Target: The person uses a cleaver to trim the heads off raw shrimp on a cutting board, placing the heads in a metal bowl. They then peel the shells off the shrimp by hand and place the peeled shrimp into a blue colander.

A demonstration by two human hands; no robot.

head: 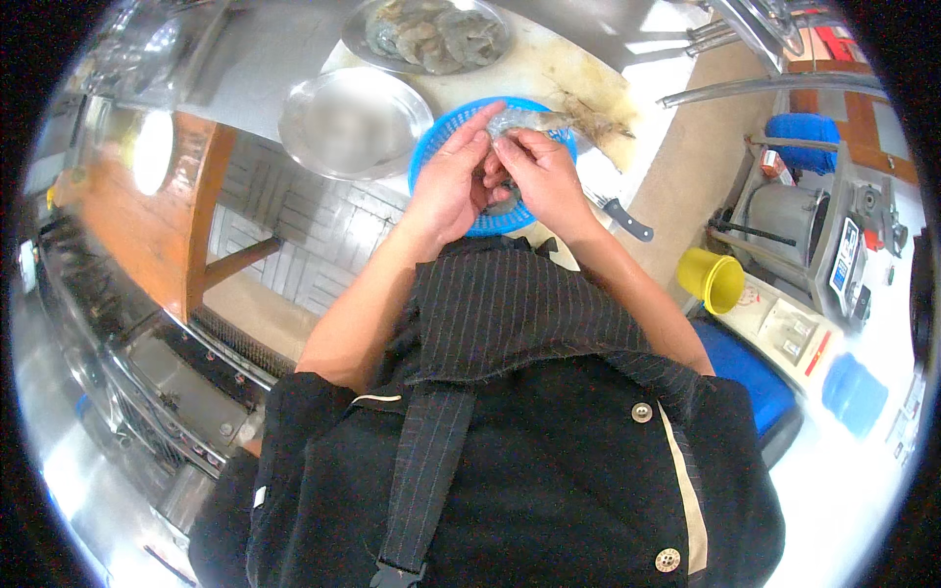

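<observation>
Over a blue plastic basket (425,158), my left hand (459,165) and my right hand (540,169) meet around a raw shrimp (529,121). The shrimp's body lies between the fingers of both hands, and its head end with long feelers points right over the cutting board (544,51). The thumb and fingertips of my right hand pinch at the shrimp's underside. Partly hidden beneath my hands, the basket holds something greyish. More raw shrimp (441,37) lie heaped on a metal platter (353,48) at the top.
An oval metal tray (294,136) with blurred contents stands left of the basket. A knife with a black handle (628,219) lies at the right, near the board's edge. Farther right are a yellow bucket (709,279) and a grey metal machine (783,213). A wooden table (147,213) stands left.
</observation>
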